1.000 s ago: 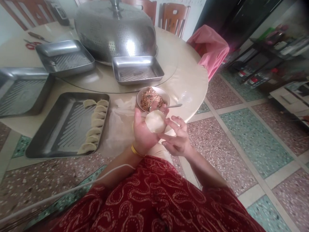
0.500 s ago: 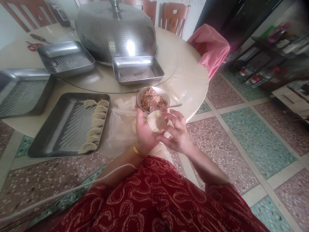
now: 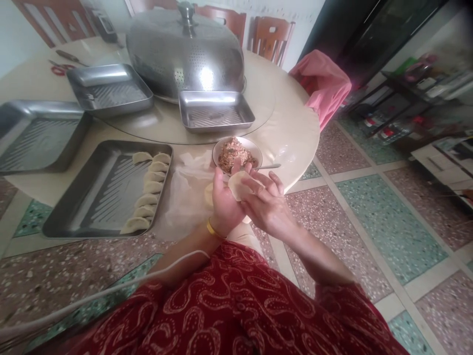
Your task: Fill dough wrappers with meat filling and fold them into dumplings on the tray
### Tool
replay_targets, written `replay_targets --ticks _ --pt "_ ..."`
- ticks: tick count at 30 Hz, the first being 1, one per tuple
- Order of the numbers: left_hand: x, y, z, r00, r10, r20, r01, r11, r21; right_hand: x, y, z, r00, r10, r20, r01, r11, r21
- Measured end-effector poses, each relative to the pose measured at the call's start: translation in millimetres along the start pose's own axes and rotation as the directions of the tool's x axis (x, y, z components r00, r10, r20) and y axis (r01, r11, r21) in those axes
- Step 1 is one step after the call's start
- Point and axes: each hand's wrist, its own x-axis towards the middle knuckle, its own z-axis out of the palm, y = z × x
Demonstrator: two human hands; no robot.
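A round, pale dumpling wrapper [image 3: 237, 186] rests on the fingers of my left hand [image 3: 226, 207], which is turned palm up with the thumb raised beside it. My right hand [image 3: 266, 202] reaches over from the right, its fingers bent onto the wrapper's near right part and covering some of it. Just beyond both hands stands a bowl of minced filling [image 3: 232, 154], with a spoon [image 3: 269, 166] whose handle sticks out to the right. More wrappers [image 3: 209, 195] lie partly hidden behind my left hand. Several folded dumplings [image 3: 146, 199] line the right side of a metal tray [image 3: 92, 197].
A crumpled clear plastic sheet [image 3: 186, 197] lies between tray and hands. Further back are metal trays [image 3: 218, 125], [image 3: 111, 106], [image 3: 40, 143] and a large domed steel lid [image 3: 186, 54]. Red-handled scissors [image 3: 61, 70] lie far left. A pink cloth [image 3: 321, 84] hangs over a chair.
My right hand has shifted inward, its fingers now lying over more of the wrapper. The wrapper is tilted differently. The whole view has moved slightly.
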Motion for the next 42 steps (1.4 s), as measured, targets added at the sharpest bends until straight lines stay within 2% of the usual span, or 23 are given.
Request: replay_targets --ticks 4,9,15,21,24,27,31,38,42 --pt "1 1 -1.7 1.0 -0.01 0.004 0.01 1.0 -0.027 -1 1 3 0.999 -0.037 -0.011 0.037 0.999 0.019" --pt "3 3 -6.7 1.0 -0.025 0.01 0.025 0.999 -0.037 -6 3 2 0.999 -0.035 0.034 0.032 0.996 0.086" --pt "1 3 -3.8 0.998 -0.02 0.057 0.022 0.999 -0.035 -19 4 6 0.998 -0.006 -0.069 0.014 0.994 0.113" --pt "-1 3 -1.9 1.0 0.007 0.026 -0.007 1.0 -0.01 -29 4 12 0.998 -0.049 -0.046 0.058 0.973 0.223" --pt "-2 4 -0.6 1.0 0.01 0.027 -0.01 1.0 0.024 -33 6 12 0.995 -0.044 -0.084 0.065 0.96 0.272" --pt "-3 4 2.6 0.999 0.001 0.034 -0.002 0.999 0.032 -35 7 12 0.996 -0.008 -0.09 0.03 0.972 0.235" --pt "-5 4 5.6 1.0 -0.011 0.013 0.01 1.0 0.026 -36 7 12 0.996 -0.026 -0.082 0.04 0.983 0.178" --pt "-5 1 -1.4 0.998 -0.002 0.057 -0.002 0.998 0.062 -36 5 14 0.998 0.015 -0.064 -0.002 0.981 0.194" --pt "-3 0 -2.8 0.999 -0.019 0.041 0.016 0.998 0.063 -37 6 16 0.997 0.025 -0.077 -0.007 0.973 0.23"
